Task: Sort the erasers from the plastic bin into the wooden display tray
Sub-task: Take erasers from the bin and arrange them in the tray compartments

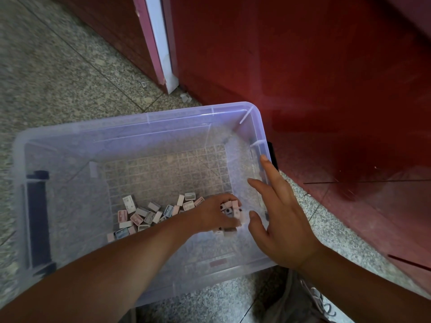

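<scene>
A clear plastic bin [140, 127] stands on the speckled floor. Several small pastel erasers [140, 216] lie in a loose pile on its gridded bottom, toward the near side. My left hand [214, 214] reaches down into the bin and curls round a handful of erasers [229, 209] at the right end of the pile. My right hand [277, 210] hovers over the bin's right wall, fingers spread and straight, holding nothing. The wooden display tray is out of view.
A dark red cabinet [314, 78] rises just right of and behind the bin. A pink and white panel edge [158, 43] stands behind it. Black latches [38, 217] sit on the bin's left and right rims. My shoe [310, 299] is at the bottom right.
</scene>
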A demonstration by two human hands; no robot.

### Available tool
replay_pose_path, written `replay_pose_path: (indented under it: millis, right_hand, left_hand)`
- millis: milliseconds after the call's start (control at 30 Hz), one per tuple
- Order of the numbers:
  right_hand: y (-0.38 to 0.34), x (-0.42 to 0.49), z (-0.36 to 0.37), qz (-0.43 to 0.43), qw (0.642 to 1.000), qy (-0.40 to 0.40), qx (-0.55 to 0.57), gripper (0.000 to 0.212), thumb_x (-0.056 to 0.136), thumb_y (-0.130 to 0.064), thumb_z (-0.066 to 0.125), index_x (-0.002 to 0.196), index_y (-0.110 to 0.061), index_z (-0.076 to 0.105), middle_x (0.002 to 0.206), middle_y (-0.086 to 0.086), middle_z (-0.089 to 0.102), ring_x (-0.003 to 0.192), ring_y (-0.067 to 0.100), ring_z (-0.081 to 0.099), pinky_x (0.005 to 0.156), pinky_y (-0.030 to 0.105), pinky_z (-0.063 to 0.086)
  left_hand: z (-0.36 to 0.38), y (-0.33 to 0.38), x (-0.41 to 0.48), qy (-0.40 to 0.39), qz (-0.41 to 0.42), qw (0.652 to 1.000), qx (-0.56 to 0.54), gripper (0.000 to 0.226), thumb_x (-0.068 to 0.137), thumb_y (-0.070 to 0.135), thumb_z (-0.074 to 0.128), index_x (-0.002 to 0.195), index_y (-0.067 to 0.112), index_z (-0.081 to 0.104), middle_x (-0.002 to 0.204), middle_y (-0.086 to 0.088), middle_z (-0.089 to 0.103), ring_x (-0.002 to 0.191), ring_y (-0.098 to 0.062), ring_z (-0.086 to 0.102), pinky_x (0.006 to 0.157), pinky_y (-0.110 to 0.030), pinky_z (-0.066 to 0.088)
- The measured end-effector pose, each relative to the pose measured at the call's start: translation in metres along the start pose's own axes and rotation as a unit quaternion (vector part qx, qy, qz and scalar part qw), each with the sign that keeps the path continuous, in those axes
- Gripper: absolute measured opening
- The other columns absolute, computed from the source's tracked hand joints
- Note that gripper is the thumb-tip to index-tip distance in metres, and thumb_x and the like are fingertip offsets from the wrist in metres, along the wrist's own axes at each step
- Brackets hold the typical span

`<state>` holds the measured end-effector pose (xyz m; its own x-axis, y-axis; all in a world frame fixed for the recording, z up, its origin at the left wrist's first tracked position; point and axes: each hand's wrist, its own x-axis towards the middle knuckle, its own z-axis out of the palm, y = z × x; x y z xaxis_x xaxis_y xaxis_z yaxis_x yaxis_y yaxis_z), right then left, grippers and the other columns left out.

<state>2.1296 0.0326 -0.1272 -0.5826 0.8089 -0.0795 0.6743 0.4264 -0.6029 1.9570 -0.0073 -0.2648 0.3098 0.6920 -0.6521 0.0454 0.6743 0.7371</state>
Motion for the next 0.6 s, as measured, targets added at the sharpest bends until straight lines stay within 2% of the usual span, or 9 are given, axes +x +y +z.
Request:
replay_pose_path:
  millis: [67, 200, 233, 300, 400, 467, 533, 600]
  right_hand:
    - [0.000, 0.000, -0.001, -0.002, 1.000, 0.004, 0.003, 0.055, 0.090, -0.032, 0.051, 0.142, -0.015, 0.051, 0.169, -0.006, 0.011, 0.150, 0.005, 0.019, 0.111, 0.036, 0.036]
    - [0.000, 0.000, 0.000, -0.009, 1.000, 0.004, 0.003, 0.055, 0.090, -0.032, 0.051, 0.142, -0.015, 0.051, 0.169, -0.006, 0.011, 0.150, 0.003, 0.019, 0.111, 0.034, 0.035]
    - [0.001, -0.001, 0.000, -0.009, 1.000, 0.002, 0.002, 0.055, 0.090, -0.032, 0.051, 0.142, -0.015, 0.051, 0.169, -0.006, 0.011, 0.150, 0.004, 0.019, 0.111, 0.034, 0.035]
    - [0.002, -0.001, 0.001, -0.009, 1.000, -0.001, 0.000, 0.056, 0.090, -0.032, 0.051, 0.142, -0.014, 0.051, 0.170, -0.007, 0.010, 0.151, 0.007, 0.019, 0.113, 0.035, 0.035]
    - [0.001, -0.002, -0.001, -0.015, 1.000, 0.000, 0.002, 0.057, 0.090, -0.033, 0.050, 0.143, -0.013, 0.051, 0.170, -0.007, 0.006, 0.151, 0.009, 0.019, 0.111, 0.038, 0.037]
    - [-0.002, -0.002, -0.004, -0.018, 1.000, -0.008, -0.001, 0.058, 0.091, -0.036, 0.048, 0.144, -0.013, 0.050, 0.170, -0.008, 0.003, 0.151, 0.010, 0.020, 0.109, 0.040, 0.040]
    - [-0.003, -0.001, -0.009, -0.013, 0.999, -0.028, -0.008, 0.061, 0.091, -0.041, 0.047, 0.147, -0.017, 0.046, 0.170, -0.009, -0.001, 0.153, 0.016, 0.017, 0.111, 0.044, 0.040]
    - [-0.009, -0.002, -0.017, -0.003, 0.999, -0.042, -0.009, 0.067, 0.090, -0.048, 0.047, 0.152, -0.021, 0.041, 0.170, -0.010, 0.000, 0.156, 0.019, 0.008, 0.117, 0.048, 0.032]
  left_hand:
    - [0.000, 0.006, -0.002, 0.005, -0.011, 1.000, -0.010, 0.048, 0.071, 0.018, 0.090, 0.115, 0.023, 0.070, 0.115, -0.004, 0.072, 0.106, -0.021, 0.070, 0.097, -0.049, 0.057]
    - [-0.002, 0.014, -0.004, 0.010, -0.006, 1.000, -0.002, 0.055, 0.059, 0.038, 0.091, 0.110, 0.032, 0.071, 0.115, -0.002, 0.072, 0.109, -0.021, 0.070, 0.095, -0.045, 0.059]
    - [-0.005, 0.017, -0.007, 0.012, -0.007, 1.000, -0.001, 0.055, 0.061, 0.036, 0.092, 0.111, 0.031, 0.071, 0.115, -0.003, 0.072, 0.108, -0.022, 0.070, 0.094, -0.043, 0.059]
    - [-0.011, 0.026, -0.016, 0.025, -0.005, 1.000, -0.003, 0.050, 0.071, 0.021, 0.092, 0.116, 0.023, 0.070, 0.113, -0.003, 0.073, 0.106, -0.020, 0.071, 0.092, -0.038, 0.060]
    - [-0.017, 0.045, -0.037, 0.049, -0.009, 0.999, -0.003, 0.043, 0.081, 0.001, 0.083, 0.118, 0.017, 0.067, 0.104, 0.000, 0.073, 0.093, -0.008, 0.071, 0.079, -0.025, 0.060]
    - [-0.015, 0.062, -0.055, 0.066, -0.004, 0.998, -0.007, 0.042, 0.081, 0.000, 0.083, 0.117, 0.016, 0.068, 0.105, -0.002, 0.074, 0.092, -0.009, 0.072, 0.079, -0.026, 0.061]
    - [-0.010, 0.082, -0.072, 0.078, 0.010, 0.997, -0.027, 0.042, 0.081, 0.001, 0.083, 0.117, 0.015, 0.068, 0.109, -0.006, 0.075, 0.099, -0.017, 0.073, 0.086, -0.034, 0.061]
    - [-0.004, 0.102, -0.090, 0.090, 0.024, 0.994, -0.058, 0.041, 0.083, -0.003, 0.078, 0.120, 0.012, 0.067, 0.107, -0.006, 0.075, 0.097, -0.018, 0.073, 0.081, -0.029, 0.060]
